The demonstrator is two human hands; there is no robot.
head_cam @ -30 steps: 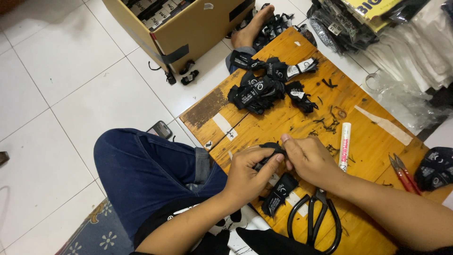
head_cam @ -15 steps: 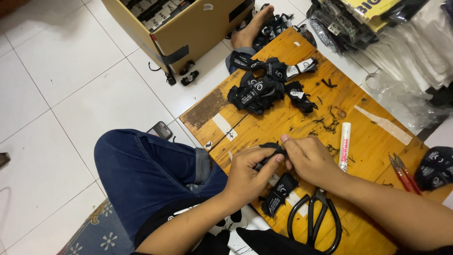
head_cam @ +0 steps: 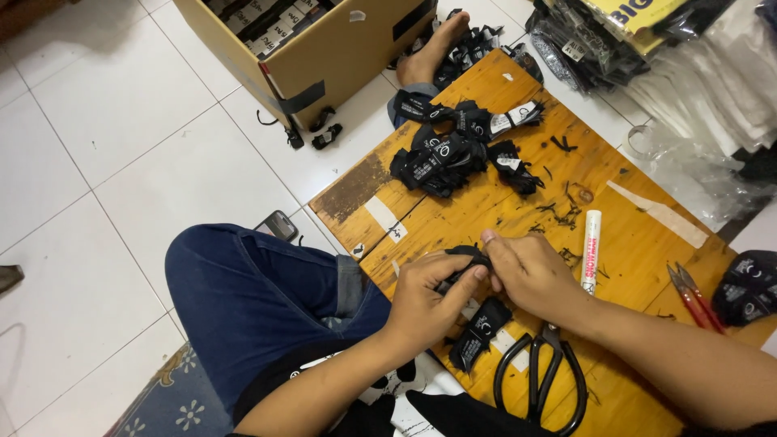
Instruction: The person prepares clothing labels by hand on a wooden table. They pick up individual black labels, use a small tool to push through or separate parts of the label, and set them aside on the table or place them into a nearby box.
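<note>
Floor: white tiles (head_cam: 121,154), with a patterned blue mat (head_cam: 174,400) at the lower edge.
Board: orange wooden work board (head_cam: 639,251) laid flat on the floor, scuffed at its near-left corner, dotted with black thread scraps.
Box: open cardboard box (head_cam: 324,48) beyond the board, black tape on its corner, packed with labelled items.
Leg: person's knee in blue jeans (head_cam: 251,299), folded beside the board's left edge.
Bags: clear plastic bags and packaged goods (head_cam: 696,97) heaped past the board's far-right side.
Pile: black fabric straps with white labels (head_cam: 453,150) heaped on the far end of the board.
Scissors: large black-handled scissors (head_cam: 542,380) lying on the board, just under the right wrist.
Marker: white marker pen (head_cam: 591,251) lying flat, just right of the right hand.
Snips: small red-handled snips (head_cam: 692,295) near the board's right edge.
Left hand: left hand (head_cam: 429,299) curled shut on the small black strap piece (head_cam: 465,263), thumb on top.
Right hand: right hand (head_cam: 530,275) pinched on the same piece, fingertips meeting the left thumb.
Strap piece: held just above the board's middle, between both hands.
Loose piece: another black labelled strap (head_cam: 481,328) lies on the board directly below the hands.
</note>
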